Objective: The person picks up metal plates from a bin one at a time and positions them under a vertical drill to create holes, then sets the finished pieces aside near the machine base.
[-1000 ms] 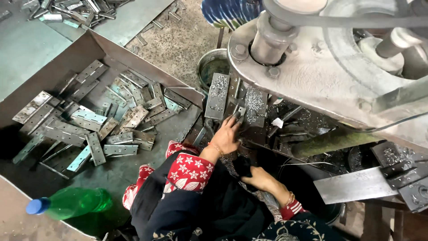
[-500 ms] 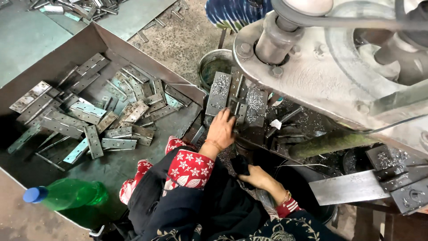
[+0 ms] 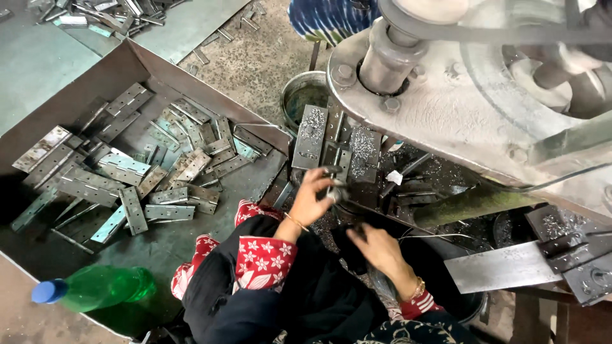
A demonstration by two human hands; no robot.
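My left hand (image 3: 312,197) reaches forward under the big grey press machine (image 3: 459,102) and its fingers pinch a small dark metal piece (image 3: 333,188) at the machine's work area. My right hand (image 3: 381,250) rests lower, near my lap, closed around a dark metal part that is mostly hidden. Flat metal hinge plates dusted with shavings (image 3: 310,136) lie just beyond my left hand. Both forearms wear red flowered sleeves.
A large metal tray (image 3: 159,70) on the left holds several loose hinge plates (image 3: 137,172). A green plastic bottle with a blue cap (image 3: 95,288) lies at the lower left. A round tin (image 3: 303,95) stands by the machine. A steel bar (image 3: 503,267) juts out at right.
My left hand has pulled back slightly from the plates and now pinches a small piece. My right hand stays low near my lap. The view shifted a little.
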